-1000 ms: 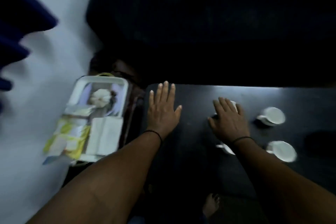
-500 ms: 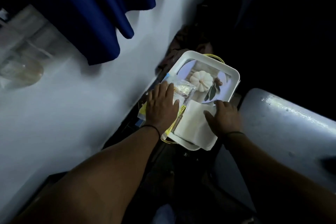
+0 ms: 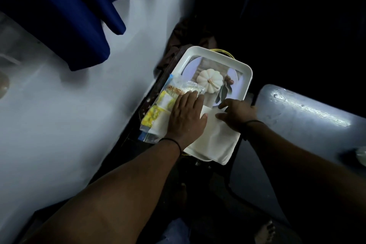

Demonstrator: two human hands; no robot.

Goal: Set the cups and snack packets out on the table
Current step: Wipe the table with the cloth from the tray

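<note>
A white tray with a pumpkin picture on its floor sits on a dark stand beside the table. Yellow and clear snack packets lie on the tray's left side, partly over its rim. My left hand rests flat on them, fingers together, palm down. A folded white napkin covers the tray's near right part. My right hand lies on its top edge with thumb and forefinger curled at the corner; whether they pinch it is unclear. A pale cup shows at the far right edge.
A pale wall runs along the left, with a dark blue curtain hanging above. The table's rounded corner is just right of the tray. My bare feet show on the dark floor below.
My view swung left from the table with the cups to the tray. Both hands left the table and came down on the tray; the left slid right over the packets.
</note>
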